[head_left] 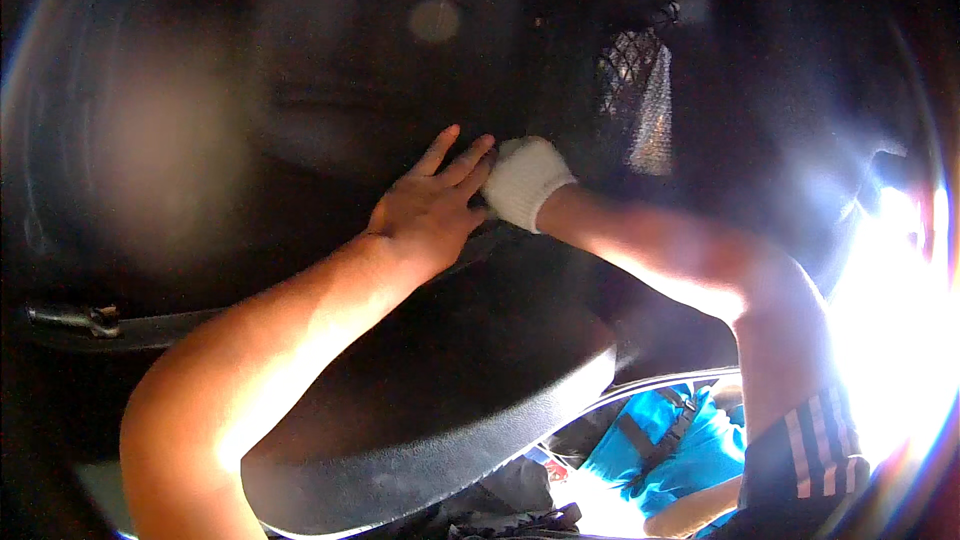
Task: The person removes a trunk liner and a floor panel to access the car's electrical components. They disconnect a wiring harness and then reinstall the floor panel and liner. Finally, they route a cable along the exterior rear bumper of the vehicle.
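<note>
Both my arms reach into a dark, black-lined space. My left hand (pixel 430 200) is bare and open, with its fingers stretched out and apart, close to the dark lining. Right beside it, at its fingertips, my right hand (pixel 525 182) wears a white knitted glove (pixel 540 165) and is curled closed. The fingers of the gloved hand face away from me, and whatever they may hold is hidden. Deep shadow hides the surface in front of both hands.
A black padded panel (pixel 430 475) with a curved edge lies below my arms. Mesh netting (pixel 632 65) hangs at upper right. Below, blue fabric (pixel 705 450) with a black buckled strap (pixel 655 445) shows. A dark bar (pixel 75 320) sits at far left; glare fills the right edge.
</note>
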`<state>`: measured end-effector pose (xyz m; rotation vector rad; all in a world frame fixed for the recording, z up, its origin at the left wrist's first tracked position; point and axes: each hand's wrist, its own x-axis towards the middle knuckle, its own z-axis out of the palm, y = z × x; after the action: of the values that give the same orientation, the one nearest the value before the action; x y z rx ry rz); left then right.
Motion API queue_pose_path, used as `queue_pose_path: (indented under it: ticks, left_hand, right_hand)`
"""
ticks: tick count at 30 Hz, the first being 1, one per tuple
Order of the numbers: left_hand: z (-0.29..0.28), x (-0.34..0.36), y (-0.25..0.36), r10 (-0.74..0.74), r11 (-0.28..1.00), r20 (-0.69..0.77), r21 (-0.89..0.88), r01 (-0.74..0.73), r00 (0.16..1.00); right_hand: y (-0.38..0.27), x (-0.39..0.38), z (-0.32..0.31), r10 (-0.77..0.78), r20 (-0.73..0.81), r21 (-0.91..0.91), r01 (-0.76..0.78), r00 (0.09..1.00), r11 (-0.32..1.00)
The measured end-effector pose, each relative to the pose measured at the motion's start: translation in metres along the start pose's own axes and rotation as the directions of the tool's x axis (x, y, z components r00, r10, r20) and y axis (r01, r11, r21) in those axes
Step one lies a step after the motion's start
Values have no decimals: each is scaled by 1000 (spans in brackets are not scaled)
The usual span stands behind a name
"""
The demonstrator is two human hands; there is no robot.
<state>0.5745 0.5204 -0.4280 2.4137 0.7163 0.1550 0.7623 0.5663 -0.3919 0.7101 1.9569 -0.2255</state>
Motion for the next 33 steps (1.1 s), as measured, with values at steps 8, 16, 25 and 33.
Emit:
queue_pose_path:
  ticks: [8,16,25,33]
  left_hand:
    - [4,-8,-13,99,995,-53,1,-99,994]
    - [6,-4,-29,-88,961,-397,-274,-27,914]
    - [-74,-35,-153,-500,691,-738,-24,723,453]
    - [-65,-37,-162,-747,662,-565,-585,468,349]
  right_hand:
    - [1,-2,8,-7,-49,54,9,999,999]
    - [47,12,-83,-268,333,298,169,904,939]
    - [118,30,-98,290,-111,558,-182,950,809]
    - [112,34,-95,413,-216,661,-179,884,729]
